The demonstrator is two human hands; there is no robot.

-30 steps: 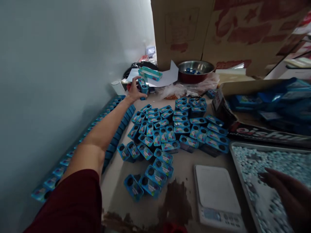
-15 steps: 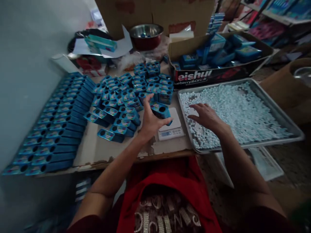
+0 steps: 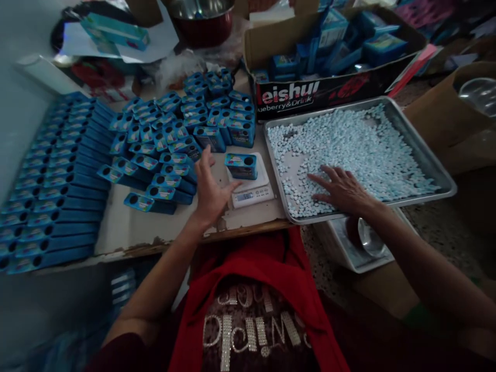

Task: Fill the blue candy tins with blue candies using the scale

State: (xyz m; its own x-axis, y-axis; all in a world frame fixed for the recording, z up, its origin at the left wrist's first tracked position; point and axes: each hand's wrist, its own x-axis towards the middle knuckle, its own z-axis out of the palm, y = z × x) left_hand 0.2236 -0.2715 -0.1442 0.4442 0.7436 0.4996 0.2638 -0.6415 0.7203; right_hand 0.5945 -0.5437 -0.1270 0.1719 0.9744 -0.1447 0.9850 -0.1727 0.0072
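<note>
A small blue box with a dark round hole in its top point(image 3: 241, 166) stands on the white digital scale point(image 3: 253, 195), whose display is lit. My left hand point(image 3: 211, 194) is just left of the scale, fingers and thumb apart, with nothing in it. Over the metal tray point(image 3: 445, 183), my right hand point(image 3: 341, 191) rests with spread fingers on the light blue and white pellets point(image 3: 349, 144). Whether any pellets lie under its palm is hidden.
Many similar blue boxes point(image 3: 166, 134) crowd the table left of the scale, with long rows point(image 3: 65, 191) at far left. Behind the tray is a black-printed carton point(image 3: 289, 98) of blue packs. A steel bowl point(image 3: 201, 26) stands at the back.
My left hand has let go of the blue box, now on the scale, and moved left of it. My right hand has moved down onto the pellets. The view has shifted.
</note>
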